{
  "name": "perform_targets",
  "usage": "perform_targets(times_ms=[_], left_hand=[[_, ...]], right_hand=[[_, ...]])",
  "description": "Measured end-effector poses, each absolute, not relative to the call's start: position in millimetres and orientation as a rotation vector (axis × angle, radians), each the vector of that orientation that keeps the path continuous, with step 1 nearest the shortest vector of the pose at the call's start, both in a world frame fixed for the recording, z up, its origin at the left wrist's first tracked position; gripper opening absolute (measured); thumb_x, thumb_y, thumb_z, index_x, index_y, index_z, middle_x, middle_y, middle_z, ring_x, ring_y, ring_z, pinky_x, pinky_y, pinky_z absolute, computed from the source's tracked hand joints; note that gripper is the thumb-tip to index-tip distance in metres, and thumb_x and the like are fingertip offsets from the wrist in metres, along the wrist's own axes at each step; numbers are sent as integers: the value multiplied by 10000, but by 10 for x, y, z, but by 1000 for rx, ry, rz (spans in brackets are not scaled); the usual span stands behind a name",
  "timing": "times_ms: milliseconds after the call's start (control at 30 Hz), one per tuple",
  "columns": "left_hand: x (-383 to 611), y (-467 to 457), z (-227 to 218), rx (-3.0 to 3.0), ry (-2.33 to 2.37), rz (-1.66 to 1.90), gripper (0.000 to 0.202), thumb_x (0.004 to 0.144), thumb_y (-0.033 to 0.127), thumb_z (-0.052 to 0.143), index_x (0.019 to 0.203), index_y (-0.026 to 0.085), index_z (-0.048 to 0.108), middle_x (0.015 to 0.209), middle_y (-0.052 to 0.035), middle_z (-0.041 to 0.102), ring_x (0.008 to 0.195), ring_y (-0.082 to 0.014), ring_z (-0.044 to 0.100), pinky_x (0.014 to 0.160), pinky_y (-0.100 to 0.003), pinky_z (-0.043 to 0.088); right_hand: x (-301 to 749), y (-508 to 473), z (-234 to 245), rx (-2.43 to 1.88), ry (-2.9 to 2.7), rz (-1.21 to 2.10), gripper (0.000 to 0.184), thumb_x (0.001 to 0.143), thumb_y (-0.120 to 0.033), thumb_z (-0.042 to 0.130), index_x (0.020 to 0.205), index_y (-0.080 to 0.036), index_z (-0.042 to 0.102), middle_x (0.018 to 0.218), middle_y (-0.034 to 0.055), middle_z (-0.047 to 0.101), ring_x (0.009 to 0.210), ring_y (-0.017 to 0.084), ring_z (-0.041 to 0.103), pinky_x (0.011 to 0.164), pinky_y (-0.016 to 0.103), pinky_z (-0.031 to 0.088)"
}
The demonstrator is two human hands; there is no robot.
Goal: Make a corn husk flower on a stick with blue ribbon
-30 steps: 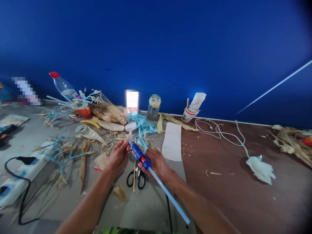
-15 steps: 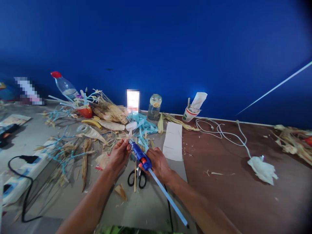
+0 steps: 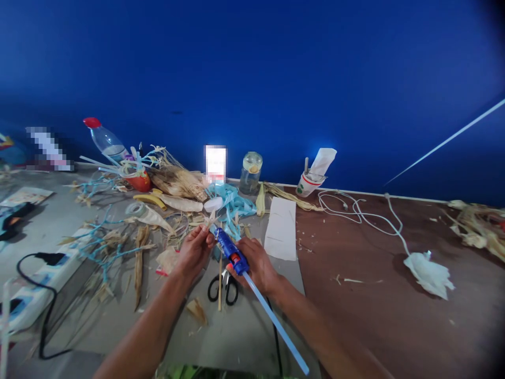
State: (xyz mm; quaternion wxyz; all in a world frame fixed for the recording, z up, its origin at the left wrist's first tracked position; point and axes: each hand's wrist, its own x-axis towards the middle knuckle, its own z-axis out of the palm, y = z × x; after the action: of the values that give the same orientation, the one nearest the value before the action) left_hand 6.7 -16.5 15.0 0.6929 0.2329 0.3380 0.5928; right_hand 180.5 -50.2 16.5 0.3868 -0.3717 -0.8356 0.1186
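Note:
My right hand [image 3: 256, 263] is closed round a blue hot glue gun [image 3: 229, 249], its nozzle tilted up and to the left. A long pale glue stick [image 3: 276, 323] sticks out of the gun's rear toward me. In a pinch, my left hand [image 3: 197, 245] holds a small piece of dried corn husk [image 3: 211, 217] at the nozzle; the exact contact is too small to make out. Below the hands, black-handled scissors [image 3: 231, 292] lie on the grey mat, with a thin wooden stick [image 3: 220, 295] across them.
Blue wrapped branches [image 3: 104, 252], dried husks [image 3: 175, 181] and a white power strip [image 3: 47, 284] fill the left. Behind my hands lie blue ribbon [image 3: 232, 202] and a glass jar [image 3: 251, 173]. A paper cup [image 3: 310, 183], white card [image 3: 281, 229] and white cable [image 3: 379, 216] are to the right.
The glue gun has turned slightly, its nozzle shifting a little to the right. My left hand stays almost in place, still pinching the husk.

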Motion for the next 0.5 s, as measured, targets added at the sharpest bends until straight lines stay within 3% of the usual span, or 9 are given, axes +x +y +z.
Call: perform_targets(times_ms=[267, 500], left_hand=[[64, -154, 80, 553, 748, 1314, 193, 715, 222, 690, 635, 129, 541, 510, 40, 475, 453, -45, 404, 456, -154, 353], [74, -159, 83, 559, 750, 1324, 201, 690, 223, 712, 624, 131, 547, 501, 39, 477, 448, -47, 410, 454, -155, 357]], right_hand=[[1776, -469, 112, -982, -2170, 255, 237, 832, -400, 444, 719, -193, 457, 672, 24, 525, 652, 163, 498, 645, 307, 360], [1766, -463, 100, -1010, -2212, 202, 284, 851, -429, 427, 717, -183, 478, 668, 26, 537, 637, 157, 493, 618, 300, 335]])
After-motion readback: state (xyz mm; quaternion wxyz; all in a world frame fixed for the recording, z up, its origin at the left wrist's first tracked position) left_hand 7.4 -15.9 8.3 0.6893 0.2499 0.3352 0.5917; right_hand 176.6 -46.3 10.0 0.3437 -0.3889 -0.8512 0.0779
